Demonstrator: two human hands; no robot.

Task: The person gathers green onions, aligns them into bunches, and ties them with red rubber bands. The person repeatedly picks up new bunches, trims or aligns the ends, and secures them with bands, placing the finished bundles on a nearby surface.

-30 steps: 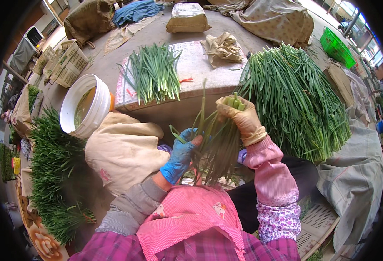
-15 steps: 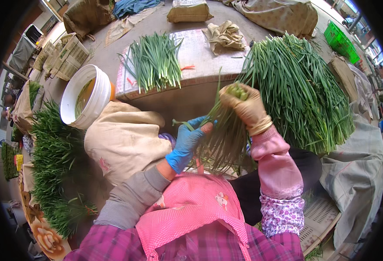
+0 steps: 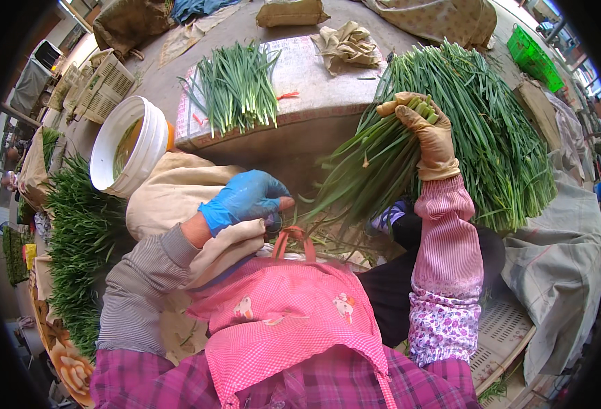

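Note:
My right hand (image 3: pixel 431 133), in a tan glove, is closed around a bunch of garlic chives (image 3: pixel 375 167). The cut stem ends point up past its fingers, and the long leaves hang down to the left, blurred at the tips. To the left, my left hand (image 3: pixel 246 198), in a blue glove with a bare thumb tip, hovers over my lap, apart from the bunch. Its fingers are curled, and whatever they may hold is hidden. Behind my right hand rises a large pile of garlic chives (image 3: pixel 485 143). A smaller bundle (image 3: pixel 236 85) lies on the low platform (image 3: pixel 297 65).
A white bucket (image 3: pixel 147 146) stands left of the platform. More greens (image 3: pixel 75 252) are heaped at the far left. A crumpled tan cloth (image 3: pixel 347 46) lies on the platform. Grey sheeting (image 3: pixel 553 252) covers the right side, and a green crate (image 3: pixel 534 58) stands at the far right.
My left hand has left the bunch and moved left and a little up. My right hand has lifted the bunch up and to the right, and its leaves swing left.

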